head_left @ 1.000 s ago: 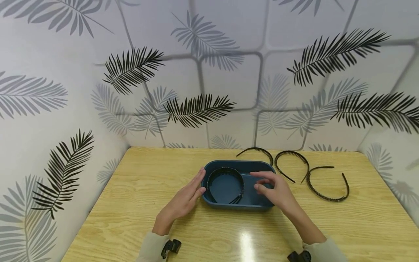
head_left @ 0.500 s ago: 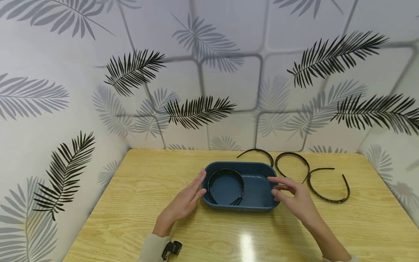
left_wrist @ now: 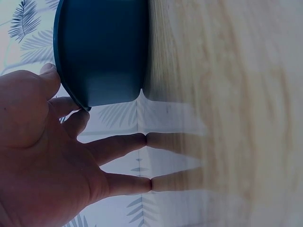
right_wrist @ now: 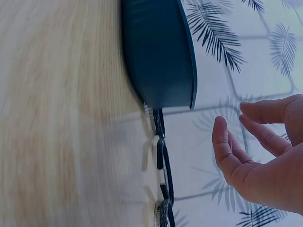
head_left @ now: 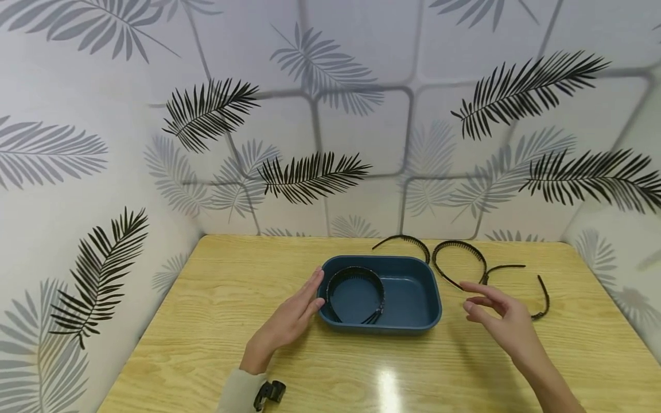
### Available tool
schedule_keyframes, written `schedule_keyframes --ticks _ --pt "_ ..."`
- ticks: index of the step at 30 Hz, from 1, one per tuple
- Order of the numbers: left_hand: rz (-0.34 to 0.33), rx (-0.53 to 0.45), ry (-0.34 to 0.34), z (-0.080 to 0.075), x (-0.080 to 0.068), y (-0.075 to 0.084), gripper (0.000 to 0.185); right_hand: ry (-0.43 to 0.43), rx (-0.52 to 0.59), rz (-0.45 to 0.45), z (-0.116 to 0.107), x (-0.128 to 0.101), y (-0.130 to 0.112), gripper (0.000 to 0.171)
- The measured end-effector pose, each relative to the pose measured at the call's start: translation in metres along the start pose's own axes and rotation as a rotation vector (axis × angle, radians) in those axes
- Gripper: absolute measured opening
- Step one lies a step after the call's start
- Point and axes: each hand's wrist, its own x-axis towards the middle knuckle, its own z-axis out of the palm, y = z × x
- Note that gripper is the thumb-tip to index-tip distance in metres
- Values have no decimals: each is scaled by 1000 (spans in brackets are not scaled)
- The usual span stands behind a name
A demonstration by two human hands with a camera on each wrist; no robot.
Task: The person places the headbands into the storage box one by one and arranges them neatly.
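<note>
My left hand (head_left: 289, 322) rests flat-fingered against the blue tray (head_left: 413, 327), one headband (head_left: 355, 289) already inside. My right hand (head_left: 503, 321), grip released, hovers over the nearest headband (head_left: 539, 295) on the counter (head_left: 206, 321) (I'd pinch its arch, not the teeth).
</note>
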Motion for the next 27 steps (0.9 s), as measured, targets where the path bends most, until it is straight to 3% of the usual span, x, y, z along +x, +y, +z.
schedule_keyframes --ticks 15,27 --pt "15 0 -1 3 0 0 60 110 -170 67 -57 -16 26 39" --pt "15 1 3 1 0 -2 60 175 -212 111 -89 -16 51 37"
